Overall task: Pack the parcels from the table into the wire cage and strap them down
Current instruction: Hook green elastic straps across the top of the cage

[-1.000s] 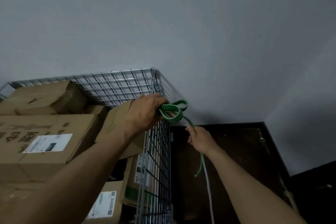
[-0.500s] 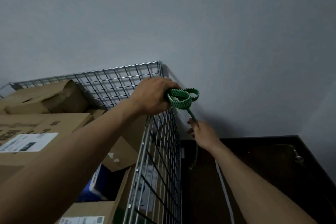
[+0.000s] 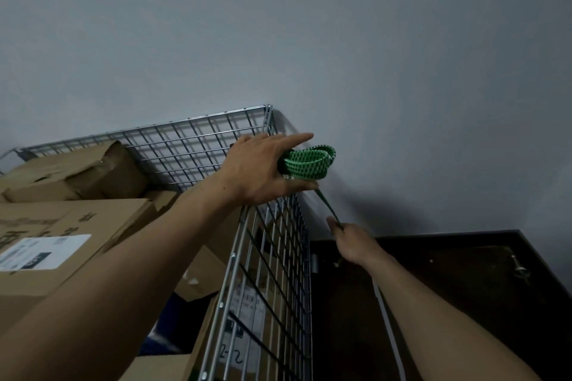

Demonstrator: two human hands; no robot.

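Note:
The wire cage (image 3: 198,145) stands against the grey wall, filled with brown cardboard parcels (image 3: 71,226). At the cage's top right edge my left hand (image 3: 263,170) holds a looped bundle of green strap with a black-and-white pattern (image 3: 309,164); its index finger points outward. One strand of the strap runs down and right from the bundle. My right hand (image 3: 353,244) is closed on that strand just outside the cage's right wall.
A dark brown wooden surface (image 3: 448,288) with a metal fitting lies right of the cage. A pale cord (image 3: 390,328) hangs beside my right forearm. White labels show on several parcels through the mesh.
The view has shifted closer to the cage. My left hand's index finger has stretched out over the bundle, and my right hand has pulled the strand a little further right and down.

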